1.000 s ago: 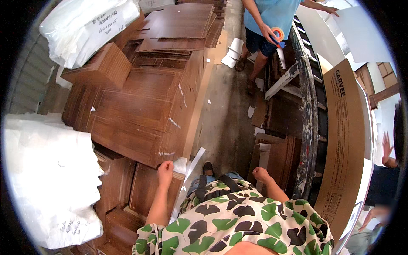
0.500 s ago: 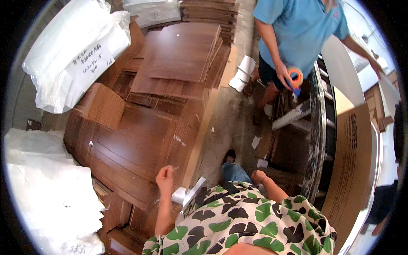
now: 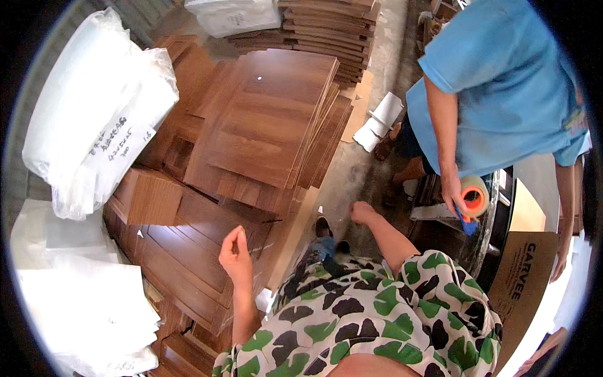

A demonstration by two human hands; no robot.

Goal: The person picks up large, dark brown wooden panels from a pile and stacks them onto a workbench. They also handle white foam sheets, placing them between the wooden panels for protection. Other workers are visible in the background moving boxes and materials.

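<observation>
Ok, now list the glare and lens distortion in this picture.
Head view: the white sheets at left are washed out by brightness; head view: a pale sheen glints off the brown panel; head view: the corners go black, and the outer edge of the cardboard at right curves.

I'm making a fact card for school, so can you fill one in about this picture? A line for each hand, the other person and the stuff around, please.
Left hand: raised above brown panels, fingers close together
Right hand: curled, above the floor
Other person: blue shirt, one hand holding a tape roll
Far left: white wrapped bundles
Right side: brown cardboard
Can't tell: whether either raised hand has something tiny in it
</observation>
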